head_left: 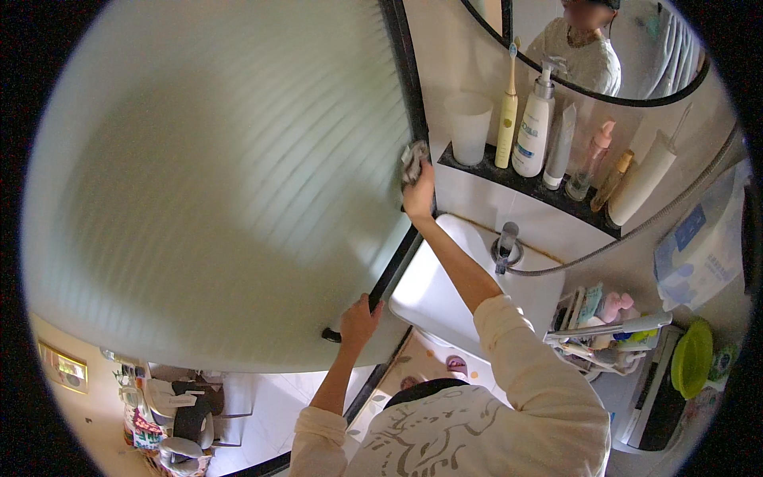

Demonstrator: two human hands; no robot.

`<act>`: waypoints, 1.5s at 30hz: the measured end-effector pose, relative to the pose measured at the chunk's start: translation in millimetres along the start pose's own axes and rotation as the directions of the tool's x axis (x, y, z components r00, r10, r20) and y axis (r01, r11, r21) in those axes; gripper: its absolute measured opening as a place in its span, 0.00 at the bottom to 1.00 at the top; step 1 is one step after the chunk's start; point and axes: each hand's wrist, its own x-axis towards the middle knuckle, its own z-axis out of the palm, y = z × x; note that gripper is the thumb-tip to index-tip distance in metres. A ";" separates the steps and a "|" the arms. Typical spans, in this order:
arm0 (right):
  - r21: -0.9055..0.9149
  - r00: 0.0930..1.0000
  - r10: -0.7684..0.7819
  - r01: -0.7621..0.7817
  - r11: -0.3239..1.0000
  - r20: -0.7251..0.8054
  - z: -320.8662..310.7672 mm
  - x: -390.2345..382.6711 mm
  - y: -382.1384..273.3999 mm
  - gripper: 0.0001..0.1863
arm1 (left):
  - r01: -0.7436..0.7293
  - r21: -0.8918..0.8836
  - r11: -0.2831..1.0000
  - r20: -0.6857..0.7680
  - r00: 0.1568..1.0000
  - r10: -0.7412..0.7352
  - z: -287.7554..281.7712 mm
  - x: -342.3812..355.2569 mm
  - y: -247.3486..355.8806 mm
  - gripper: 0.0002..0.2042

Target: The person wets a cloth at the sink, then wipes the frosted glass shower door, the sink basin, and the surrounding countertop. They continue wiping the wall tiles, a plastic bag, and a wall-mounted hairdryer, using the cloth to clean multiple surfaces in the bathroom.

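Observation:
A large frosted, ribbed glass door (238,191) fills the left of the head view. Low on it, my left hand (359,323) is wrapped round a black door handle (331,335). Higher up, my right hand (420,192) grips a crumpled grey cloth (413,157), which it presses on the black door frame (408,87). The palm hides part of the cloth. My right forearm reaches across a white washbasin (409,290) with a chrome tap (506,242).
A black shelf (517,184) right of my right hand holds a cup, an electric toothbrush and several bottles. Above hangs a round mirror (675,100). A shower hose (636,238) curves over the basin. A green basin (693,359) and a toiletry rack (588,342) stand right.

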 end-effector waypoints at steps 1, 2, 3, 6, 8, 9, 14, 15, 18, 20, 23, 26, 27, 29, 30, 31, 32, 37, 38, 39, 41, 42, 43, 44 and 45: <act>0.015 0.990 -0.110 0.112 0.994 -0.086 7.0 8.3 -12.4 0.30 | 0.004 -0.028 1.000 0.011 1.000 -0.004 -0.3 -0.6 0.0 0.20; 0.011 0.967 -0.198 0.203 0.979 -0.159 12.5 17.6 -23.9 0.30 | 0.026 -0.050 0.998 0.035 0.999 -0.024 -0.9 -0.7 0.3 0.20; -0.021 0.934 -0.290 0.292 0.956 -0.210 16.3 28.3 -32.1 0.31 | 0.003 -0.037 0.999 0.018 1.000 -0.002 -1.7 -1.2 0.9 0.20; -0.096 0.952 -0.244 0.230 0.968 -0.185 19.2 55.6 -32.7 0.32 | -0.006 0.015 1.000 0.016 1.000 0.006 -5.6 -0.6 1.1 0.20; -0.172 0.979 -0.156 0.132 0.976 -0.135 17.7 57.2 -14.7 0.32 | -0.005 0.048 0.999 0.027 1.000 0.004 -6.6 -0.4 1.7 0.19; -0.151 0.972 -0.195 0.176 0.973 -0.127 15.5 49.4 -1.2 0.33 | 0.012 0.002 1.000 0.028 1.000 -0.012 -6.7 -0.6 1.5 0.21; -0.405 0.998 0.010 0.017 0.914 0.065 -1.6 1.0 73.7 0.31 | 0.019 -0.014 1.000 0.016 1.000 -0.019 -3.3 -1.2 1.8 0.19; -0.367 0.981 0.140 -0.083 0.927 0.133 -8.4 -4.3 86.4 0.30 | -0.002 -0.022 1.000 0.008 1.000 0.002 -3.6 -1.2 1.3 0.19; -0.301 0.776 0.554 -0.474 0.827 0.300 -30.3 -22.4 108.9 0.27 | -0.006 -0.025 1.000 0.051 0.999 0.007 -5.8 -0.5 0.5 0.19; -0.187 0.712 0.658 -0.632 0.752 0.245 -33.8 -32.4 104.1 0.25 | 0.009 0.000 1.000 0.069 0.998 -0.009 -7.6 0.2 0.7 0.19; 0.176 0.985 0.173 -0.168 0.970 -0.014 -17.6 -39.9 70.5 0.27 | 0.028 0.019 0.999 0.079 0.996 -0.030 -8.8 -0.1 3.5 0.19; 0.008 0.966 -0.248 0.249 0.968 -0.070 -3.5 1.0 38.4 0.33 | 0.026 -0.031 0.999 0.062 0.998 -0.024 -10.6 -0.2 5.8 0.19; 0.003 0.952 -0.304 0.304 0.953 -0.023 -1.2 14.8 31.1 0.35 | 0.022 -0.023 0.999 0.072 0.997 -0.020 -11.5 0.0 6.3 0.19; 0.074 0.956 -0.292 0.291 0.954 0.006 -0.7 29.6 26.3 0.35 | 0.036 0.022 0.999 0.106 0.994 -0.039 -13.9 1.0 6.5 0.19; 0.108 0.958 -0.286 0.282 0.953 0.025 -1.8 31.9 29.4 0.36 | 0.030 0.021 0.999 0.113 0.993 -0.032 -14.7 1.6 6.5 0.19; 0.058 0.969 -0.245 0.242 0.969 0.046 -3.7 29.6 36.2 0.35 | 0.023 0.029 0.999 0.107 0.994 -0.026 -14.8 1.5 6.8 0.19; 0.007 0.977 -0.202 0.202 0.979 0.066 -5.8 23.2 46.3 0.34 | 0.016 0.043 0.999 0.098 0.995 -0.021 -14.9 1.4 6.7 0.19; -0.149 0.964 0.218 -0.196 0.969 0.153 -14.2 -27.8 118.7 0.23 | 0.022 -0.030 0.999 0.062 0.998 -0.020 -13.2 0.2 6.2 0.19; -0.232 0.895 0.398 -0.351 0.907 0.201 -18.0 -35.8 131.4 0.20 | 0.043 -0.031 0.999 0.081 0.996 -0.041 -12.6 -0.6 7.0 0.19; -0.262 0.747 0.612 -0.555 0.789 0.261 -22.7 -42.0 141.0 0.18 | 0.028 -0.019 0.999 0.076 0.997 -0.027 -12.7 -0.9 7.6 0.19; -0.298 0.706 0.687 -0.627 0.720 0.173 -28.8 -49.8 146.0 0.19 | 0.016 0.029 0.999 0.073 0.997 -0.019 -14.8 0.3 7.7 0.19; -0.168 0.804 0.570 -0.547 0.820 0.166 -30.0 -51.6 140.8 0.20 | 0.013 0.019 1.000 0.077 0.997 -0.014 -15.8 1.3 7.9 0.19; -0.071 0.873 0.476 -0.470 0.880 0.110 -30.9 -52.1 130.9 0.20 | 0.016 0.017 1.000 0.085 0.996 -0.018 -16.4 1.5 8.3 0.18; -0.007 0.912 0.406 -0.406 0.914 0.058 -30.2 -50.5 117.0 0.21 | 0.021 0.014 1.000 0.093 0.995 -0.022 -16.7 1.4 8.8 0.18; -0.043 0.992 0.130 -0.130 0.991 -0.007 -26.3 -47.7 99.4 0.23 | 0.018 0.006 1.000 0.075 0.997 -0.019 -16.5 1.3 9.4 0.18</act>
